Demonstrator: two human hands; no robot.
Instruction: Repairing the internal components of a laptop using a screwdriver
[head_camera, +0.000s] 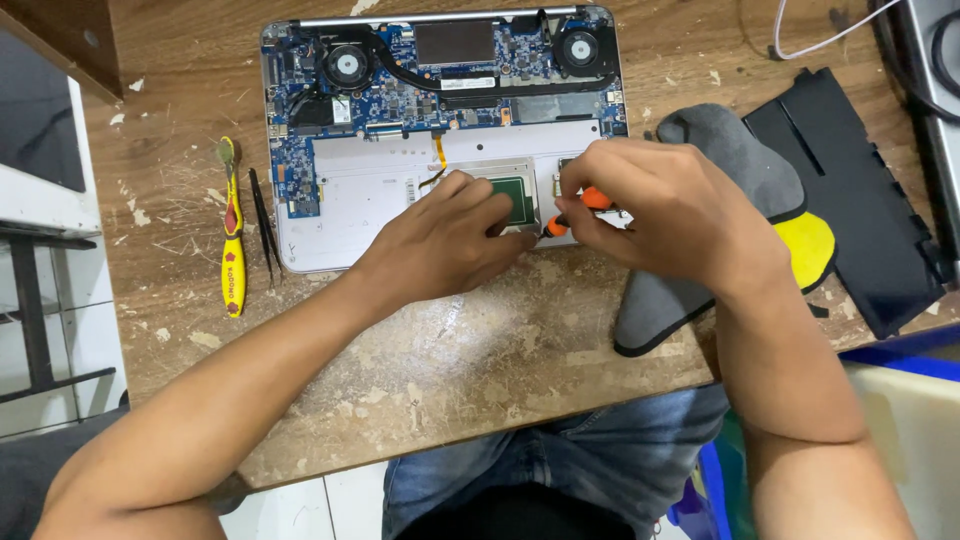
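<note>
An opened laptop (360, 190) lies bottom-up on the worn wooden table, its blue circuit board (400, 95) and two fans exposed. My left hand (450, 240) rests on the laptop's front edge, fingers touching the metal touchpad plate (515, 195). My right hand (660, 205) grips an orange-handled screwdriver (585, 205), whose tip points down at the case beside the touchpad plate. Most of the screwdriver is hidden under my fingers.
A yellow toothbrush (232, 240) and black tweezers (265, 220) lie left of the laptop. To the right are a grey and yellow cloth glove (740, 160) and a black flat cover (860, 190). White cable at top right. Table edge runs near my lap.
</note>
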